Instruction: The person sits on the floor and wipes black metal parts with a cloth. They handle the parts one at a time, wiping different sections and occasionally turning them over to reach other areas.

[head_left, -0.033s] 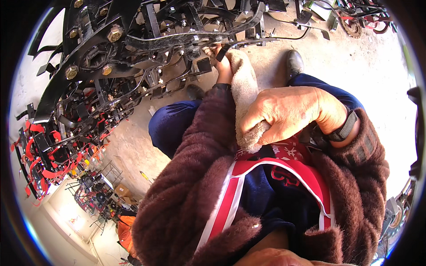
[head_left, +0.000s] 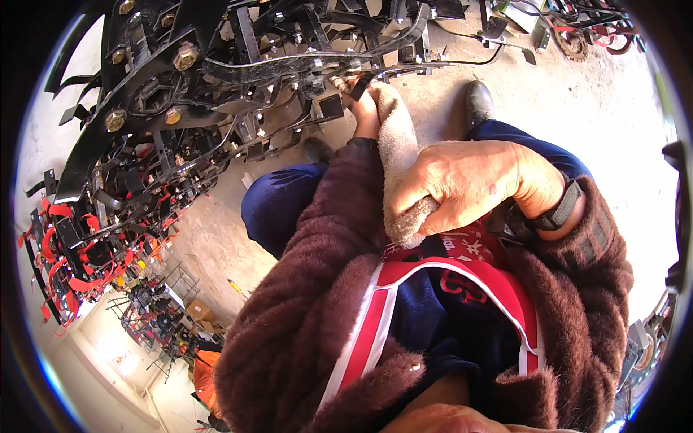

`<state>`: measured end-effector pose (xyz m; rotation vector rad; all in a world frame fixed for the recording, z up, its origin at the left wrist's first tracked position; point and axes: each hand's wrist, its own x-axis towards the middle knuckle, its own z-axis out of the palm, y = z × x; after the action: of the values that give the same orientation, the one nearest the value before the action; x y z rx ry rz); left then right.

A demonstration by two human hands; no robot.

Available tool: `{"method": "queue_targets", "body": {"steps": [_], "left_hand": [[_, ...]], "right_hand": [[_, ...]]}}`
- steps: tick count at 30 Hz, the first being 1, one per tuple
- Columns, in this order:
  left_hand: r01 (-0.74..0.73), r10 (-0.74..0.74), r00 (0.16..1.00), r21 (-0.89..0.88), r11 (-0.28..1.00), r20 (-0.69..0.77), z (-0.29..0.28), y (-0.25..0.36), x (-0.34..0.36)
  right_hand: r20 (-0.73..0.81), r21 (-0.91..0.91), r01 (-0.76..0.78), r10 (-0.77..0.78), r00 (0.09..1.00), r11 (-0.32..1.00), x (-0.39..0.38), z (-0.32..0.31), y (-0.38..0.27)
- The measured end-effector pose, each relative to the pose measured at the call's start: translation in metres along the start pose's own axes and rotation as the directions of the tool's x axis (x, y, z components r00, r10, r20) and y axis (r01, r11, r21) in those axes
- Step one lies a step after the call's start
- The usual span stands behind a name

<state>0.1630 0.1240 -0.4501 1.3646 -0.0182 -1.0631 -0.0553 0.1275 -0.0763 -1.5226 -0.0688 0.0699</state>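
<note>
We log beige terry cloth btwn L hand & R hand, beside black tiller blades: R fingers clenched on its near end, L fingers part-hidden, can't tell; prob light, soft, limp, so we'd grip both ends.

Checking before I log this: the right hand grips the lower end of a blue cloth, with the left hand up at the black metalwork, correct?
Not quite: the head view shows the cloth is beige, not blue. The right hand grips its lower end, with the left hand up at the black metalwork.
</note>
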Motion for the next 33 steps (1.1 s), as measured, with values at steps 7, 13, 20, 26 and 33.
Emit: {"method": "queue_targets", "body": {"steps": [7, 13, 20, 26, 33], "left_hand": [[-0.579, 0.478, 0.795, 0.701, 0.415, 0.374, -0.015, -0.022, -0.001], [-0.510, 0.364, 0.843, 0.803, 0.309, 0.396, -0.020, -0.015, 0.018], [-0.479, 0.311, 0.867, 0.824, 0.302, 0.390, -0.033, -0.003, -0.010], [-0.454, 0.285, 0.885, 0.823, 0.341, 0.369, -0.039, 0.001, 0.003], [-0.430, 0.261, 0.899, 0.822, 0.373, 0.352, -0.050, -0.010, 0.001]], "right_hand": [[-0.093, -0.008, -0.082, 0.081, 0.992, 0.997, 0.000, 0.000, 0.009], [-0.221, -0.087, -0.159, 0.136, 0.966, 0.984, 0.000, -0.005, 0.018], [-0.207, -0.116, -0.149, 0.123, 0.971, 0.982, 0.007, -0.004, 0.025], [-0.249, -0.244, -0.213, 0.151, 0.957, 0.946, 0.006, -0.004, 0.027], [-0.269, -0.270, -0.229, 0.156, 0.950, 0.935, 0.011, -0.002, 0.034]]}}
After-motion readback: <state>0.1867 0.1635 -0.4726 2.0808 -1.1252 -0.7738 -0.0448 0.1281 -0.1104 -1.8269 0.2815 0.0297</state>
